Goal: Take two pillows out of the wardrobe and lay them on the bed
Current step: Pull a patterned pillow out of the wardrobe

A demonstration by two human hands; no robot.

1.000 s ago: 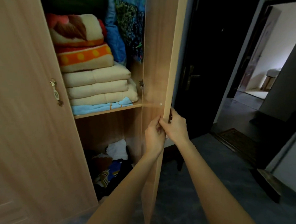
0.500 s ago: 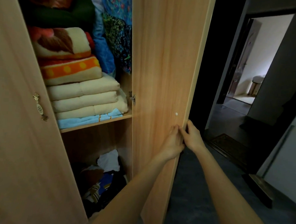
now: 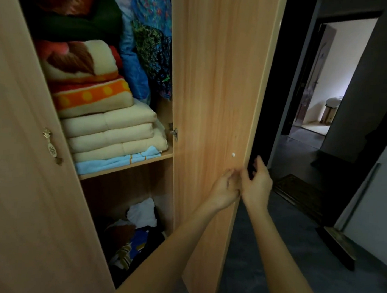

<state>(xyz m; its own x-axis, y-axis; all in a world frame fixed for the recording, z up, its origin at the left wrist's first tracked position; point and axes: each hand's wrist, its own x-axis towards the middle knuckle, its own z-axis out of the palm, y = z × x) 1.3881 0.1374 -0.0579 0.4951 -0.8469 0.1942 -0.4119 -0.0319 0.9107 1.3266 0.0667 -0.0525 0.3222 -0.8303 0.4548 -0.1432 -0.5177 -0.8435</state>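
The wardrobe (image 3: 29,182) stands open, and its right door (image 3: 213,91) is swung wide toward me. My left hand (image 3: 225,188) rests against the door's inner face near the free edge, its fingers curled and blurred. Beside it, my right hand (image 3: 258,183) is at the door's edge with fingers apart and thumb up. The shelf (image 3: 128,165) carries folded cream blankets (image 3: 112,131) and an orange patterned blanket (image 3: 90,94). Blue patterned bundles (image 3: 143,54) stand behind them. I cannot pick out a pillow among them. The bed is out of view.
Loose clothes (image 3: 136,228) lie in the wardrobe's bottom compartment. The closed left door carries a brass handle (image 3: 51,145). To the right, an open doorway (image 3: 325,86) leads to a lit room, with a dark mat (image 3: 297,192) on the grey floor.
The right wardrobe door has swung from nearly edge-on to wide open. Both hands travelled right with its edge, and my right hand's fingers have loosened from it.
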